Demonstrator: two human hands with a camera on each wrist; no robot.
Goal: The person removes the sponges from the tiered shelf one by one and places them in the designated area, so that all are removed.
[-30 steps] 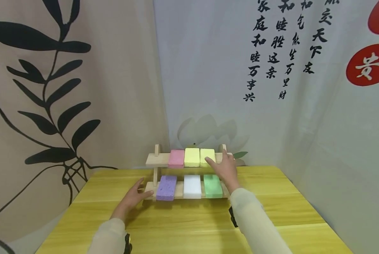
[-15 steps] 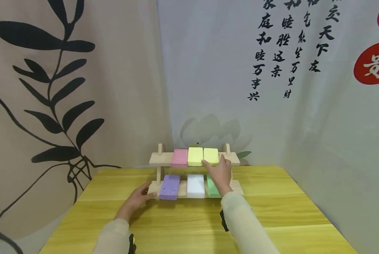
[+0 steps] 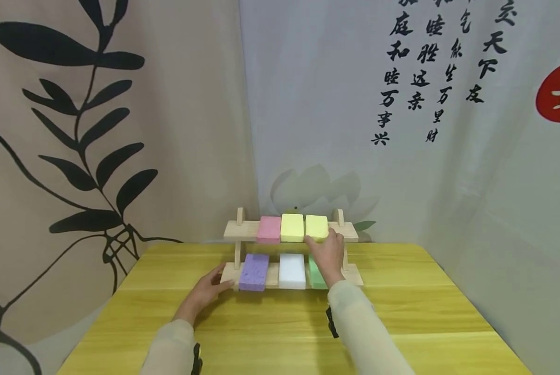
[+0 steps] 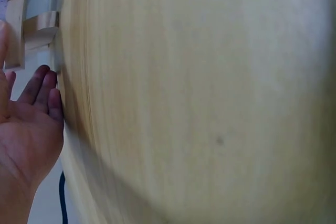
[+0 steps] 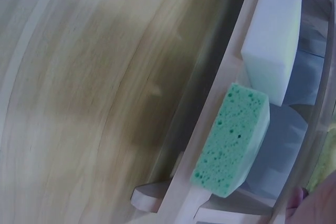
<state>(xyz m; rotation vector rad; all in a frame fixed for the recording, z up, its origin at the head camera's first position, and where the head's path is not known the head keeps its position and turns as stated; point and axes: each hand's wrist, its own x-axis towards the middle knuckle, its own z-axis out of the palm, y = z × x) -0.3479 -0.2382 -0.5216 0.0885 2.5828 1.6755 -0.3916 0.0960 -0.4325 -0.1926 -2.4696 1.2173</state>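
In the head view, my right hand [image 3: 327, 255] is at the right yellow sponge [image 3: 316, 228] on the upper shelf of a small wooden rack [image 3: 350, 233]. The thumb is at its lower left corner and the fingers at its right side, pinching it. Beneath that hand, a green sponge [image 5: 231, 137] on the lower shelf is partly hidden in the head view. At the rack's lower left end is my left hand [image 3: 208, 289]. Its fingers look straight and relaxed in the left wrist view, close to the board's end; contact is unclear there.
Another yellow sponge [image 3: 291, 227] and a pink sponge [image 3: 269, 229] share the upper shelf. Purple [image 3: 253, 272] and white [image 3: 291, 271] sponges lie on the lower one. The rack stands near the back of a wooden table [image 3: 261, 333], before a printed curtain [image 3: 190, 130].
My right hand has come in from the right onto the right yellow sponge, whose gap to its neighbour has widened slightly. My left hand has moved closer to the rack's end.
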